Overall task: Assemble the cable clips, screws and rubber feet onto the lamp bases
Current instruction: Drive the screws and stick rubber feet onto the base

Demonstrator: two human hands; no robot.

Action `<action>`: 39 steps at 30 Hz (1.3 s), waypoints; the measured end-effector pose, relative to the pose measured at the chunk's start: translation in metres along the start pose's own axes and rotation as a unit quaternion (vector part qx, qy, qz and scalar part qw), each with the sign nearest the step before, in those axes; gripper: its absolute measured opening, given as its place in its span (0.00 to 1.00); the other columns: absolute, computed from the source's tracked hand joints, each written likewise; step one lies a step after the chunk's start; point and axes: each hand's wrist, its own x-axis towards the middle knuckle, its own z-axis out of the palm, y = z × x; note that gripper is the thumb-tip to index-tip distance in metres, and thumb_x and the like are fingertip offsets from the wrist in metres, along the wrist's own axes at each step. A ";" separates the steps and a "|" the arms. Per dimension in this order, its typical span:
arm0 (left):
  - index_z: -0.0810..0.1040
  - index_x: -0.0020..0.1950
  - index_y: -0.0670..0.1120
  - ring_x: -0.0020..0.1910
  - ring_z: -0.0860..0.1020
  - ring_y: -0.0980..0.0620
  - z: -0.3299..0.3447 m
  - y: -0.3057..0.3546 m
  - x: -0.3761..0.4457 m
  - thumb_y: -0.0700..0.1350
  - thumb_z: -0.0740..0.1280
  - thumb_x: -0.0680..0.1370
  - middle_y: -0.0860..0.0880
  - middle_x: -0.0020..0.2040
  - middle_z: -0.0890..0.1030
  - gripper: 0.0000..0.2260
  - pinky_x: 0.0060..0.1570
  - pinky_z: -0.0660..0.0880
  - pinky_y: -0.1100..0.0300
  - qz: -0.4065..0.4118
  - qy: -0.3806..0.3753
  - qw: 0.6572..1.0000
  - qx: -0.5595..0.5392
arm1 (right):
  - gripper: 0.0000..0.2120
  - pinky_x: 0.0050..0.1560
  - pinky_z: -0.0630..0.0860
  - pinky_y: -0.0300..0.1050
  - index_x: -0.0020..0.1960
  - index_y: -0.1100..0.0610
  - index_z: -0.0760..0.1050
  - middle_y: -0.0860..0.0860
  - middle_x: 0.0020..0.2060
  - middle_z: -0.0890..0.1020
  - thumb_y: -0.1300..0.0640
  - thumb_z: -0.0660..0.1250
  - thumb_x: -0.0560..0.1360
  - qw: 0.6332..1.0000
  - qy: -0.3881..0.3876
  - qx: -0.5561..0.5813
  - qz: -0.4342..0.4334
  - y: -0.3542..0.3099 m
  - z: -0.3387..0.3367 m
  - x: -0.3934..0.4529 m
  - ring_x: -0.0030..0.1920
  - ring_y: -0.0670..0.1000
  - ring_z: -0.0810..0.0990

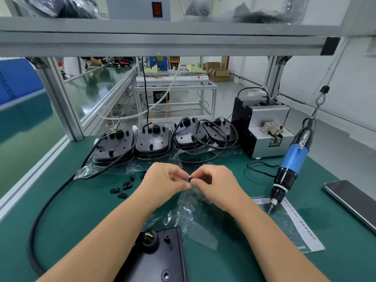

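Pinched between the fingertips of both hands, a small black part [189,178] with a pale metallic end is held above the green bench mat [81,210]; whether it is a rubber foot or a clip cannot be told. The left hand [164,178] and right hand [217,183] are both curled around it, probably so it can be turned and readied before fitting.

Beyond the grip, 4 stacks of lamp bases [152,143] with looped cables are lined up, seemingly as waiting stock. Below the grip, nearest the person, 1 lamp base [158,259] lies with its underside up, apparently ready to receive parts. To the right, an electric screwdriver [293,161] hangs within reach, its tip just above the mat. Directly beneath the grip a clear plastic bag [189,212] is spread. To the left, loose black clips [122,190] are scattered.
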 end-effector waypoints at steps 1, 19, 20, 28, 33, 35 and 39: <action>0.84 0.40 0.52 0.36 0.83 0.58 0.000 0.000 0.000 0.42 0.78 0.68 0.53 0.35 0.85 0.07 0.43 0.75 0.64 -0.001 0.002 1.000 0.002 | 0.06 0.44 0.78 0.42 0.39 0.43 0.79 0.41 0.36 0.82 0.53 0.71 0.73 1.000 0.000 0.002 0.005 0.000 0.000 0.000 0.39 0.41 0.79; 0.85 0.34 0.51 0.29 0.78 0.60 -0.002 0.003 -0.002 0.41 0.76 0.69 0.51 0.31 0.84 0.07 0.37 0.75 0.65 -0.008 -0.011 1.000 -0.001 | 0.08 0.45 0.80 0.49 0.34 0.47 0.77 0.44 0.33 0.82 0.55 0.75 0.68 0.998 0.016 0.052 0.026 -0.004 -0.003 -0.002 0.36 0.42 0.79; 0.85 0.34 0.50 0.28 0.77 0.61 -0.002 0.003 -0.001 0.40 0.76 0.69 0.51 0.30 0.83 0.06 0.36 0.74 0.66 -0.009 -0.010 1.000 -0.001 | 0.08 0.45 0.80 0.49 0.35 0.47 0.77 0.43 0.33 0.81 0.53 0.74 0.68 0.999 0.018 0.040 0.024 -0.004 -0.002 -0.002 0.37 0.43 0.79; 0.85 0.36 0.48 0.27 0.75 0.60 -0.003 0.000 0.000 0.41 0.76 0.69 0.50 0.29 0.82 0.04 0.33 0.72 0.67 -0.024 -0.011 1.000 -0.014 | 0.08 0.45 0.79 0.47 0.36 0.43 0.73 0.41 0.35 0.80 0.50 0.71 0.70 0.999 0.017 -0.031 0.003 -0.006 0.001 -0.004 0.39 0.42 0.78; 0.85 0.35 0.50 0.26 0.74 0.60 -0.004 -0.001 0.001 0.41 0.76 0.69 0.50 0.28 0.81 0.05 0.30 0.70 0.69 -0.024 -0.015 0.999 -0.020 | 0.04 0.49 0.79 0.47 0.42 0.44 0.76 0.41 0.37 0.82 0.52 0.70 0.72 1.000 0.010 -0.009 0.007 -0.007 0.002 -0.004 0.41 0.41 0.79; 0.85 0.34 0.50 0.25 0.73 0.61 -0.003 -0.001 0.001 0.41 0.76 0.69 0.50 0.27 0.80 0.06 0.28 0.69 0.71 -0.023 -0.020 0.999 -0.020 | 0.05 0.48 0.79 0.48 0.39 0.44 0.76 0.42 0.37 0.82 0.51 0.70 0.72 1.000 0.012 -0.024 0.004 -0.008 0.001 -0.004 0.41 0.42 0.79; 0.85 0.34 0.52 0.25 0.74 0.62 -0.003 -0.001 0.000 0.41 0.75 0.70 0.51 0.26 0.79 0.07 0.31 0.69 0.69 -0.026 -0.019 0.999 -0.012 | 0.05 0.43 0.77 0.45 0.37 0.45 0.74 0.41 0.36 0.80 0.51 0.70 0.70 0.999 0.033 -0.040 -0.005 -0.008 0.003 -0.006 0.40 0.42 0.77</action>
